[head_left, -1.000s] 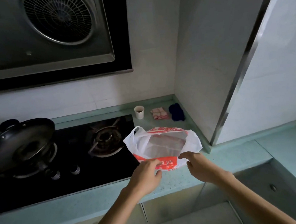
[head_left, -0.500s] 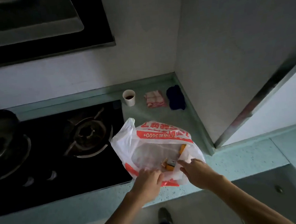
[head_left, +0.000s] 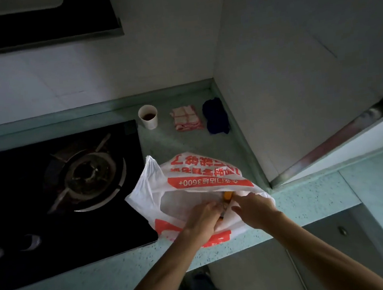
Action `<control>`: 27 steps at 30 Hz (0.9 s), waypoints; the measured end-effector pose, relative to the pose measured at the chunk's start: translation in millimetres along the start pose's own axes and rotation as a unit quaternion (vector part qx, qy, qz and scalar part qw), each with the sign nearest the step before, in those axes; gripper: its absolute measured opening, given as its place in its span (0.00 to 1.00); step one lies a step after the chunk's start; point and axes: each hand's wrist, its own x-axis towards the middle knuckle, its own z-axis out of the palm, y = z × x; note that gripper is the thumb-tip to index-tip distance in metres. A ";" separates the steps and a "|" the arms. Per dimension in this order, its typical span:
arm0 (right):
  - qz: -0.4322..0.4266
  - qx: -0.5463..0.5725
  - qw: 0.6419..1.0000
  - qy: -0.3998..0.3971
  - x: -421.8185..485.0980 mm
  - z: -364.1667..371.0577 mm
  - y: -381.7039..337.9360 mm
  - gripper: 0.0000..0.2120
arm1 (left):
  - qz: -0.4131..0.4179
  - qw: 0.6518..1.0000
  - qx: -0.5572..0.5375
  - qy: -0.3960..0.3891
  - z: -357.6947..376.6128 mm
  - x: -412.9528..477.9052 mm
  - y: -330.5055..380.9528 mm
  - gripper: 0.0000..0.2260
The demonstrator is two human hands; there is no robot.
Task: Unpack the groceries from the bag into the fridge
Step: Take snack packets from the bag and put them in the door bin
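Nearest to the camera, two bare forearms reach forward over the front edge of the pale green counter [head_left: 307, 194]. The left hand [head_left: 203, 218] is inside the mouth of the white plastic bag [head_left: 158, 194], with its fingers curled around something; what it holds is mostly hidden, so I cannot tell the item for sure. The right hand [head_left: 254, 209] pinches the right edge of the bag's opening and holds it apart. Between the two hands an orange item [head_left: 227, 196] shows a little; its long axis seems to run away from the person, but most of it is covered. The bag lies on the counter just right of the black gas hob [head_left: 61, 192], its left side over the hob's corner, its mouth facing the person and its red print upside down. Farther back, near the wall, stand a small paper cup [head_left: 148, 119] with dark liquid, a folded checked cloth [head_left: 186, 118] and a dark blue cloth [head_left: 216, 116] in the corner.
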 end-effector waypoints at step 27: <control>-0.097 0.108 0.989 0.001 55.0 -14.4 -25.9 0.14 | -0.181 0.968 -0.163 -0.064 9.4 10.5 -37.8 0.29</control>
